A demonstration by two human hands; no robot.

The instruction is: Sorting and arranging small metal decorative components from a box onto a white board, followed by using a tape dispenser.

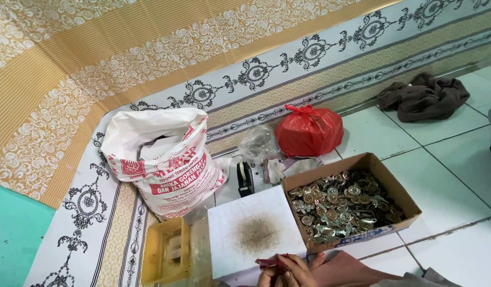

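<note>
1. A patterned mattress [150, 48], covered in a yellow, white and grey cloth with black scrollwork, fills the upper and left part of the view and lies on the white tiled floor [458, 180].
2. A white sack with red print [163, 159] stands open-mouthed against the mattress edge, left of centre.
3. A brown cardboard box [400, 194] sits on the floor right of centre, filled with a heap of small metal pieces [338, 204], brass and silver in tone.
4. A white square board [253, 228] lies just left of the box, touching its side, with a dusting of dark specks in its middle.
5. A tied red plastic bag [309, 130] rests behind the box, with a crumpled clear plastic bag [256, 142] beside it on the left.
6. A dark brown cloth [423, 96] lies bunched on the tiles at the far right, well apart from the rest.
7. A yellow plastic tray [165, 250] sits left of the board, near the bottom edge.
8. A white and black tape dispenser [245, 178] stands just behind the board.
9. Both hands meet at the bottom edge, at the near rim of the board. The left hand [269, 275] and right hand [301, 272] have their fingers closed together on a small dark red piece [267, 262], which sits between them just over the board's near edge; which hand bears it more, I cannot tell.
</note>
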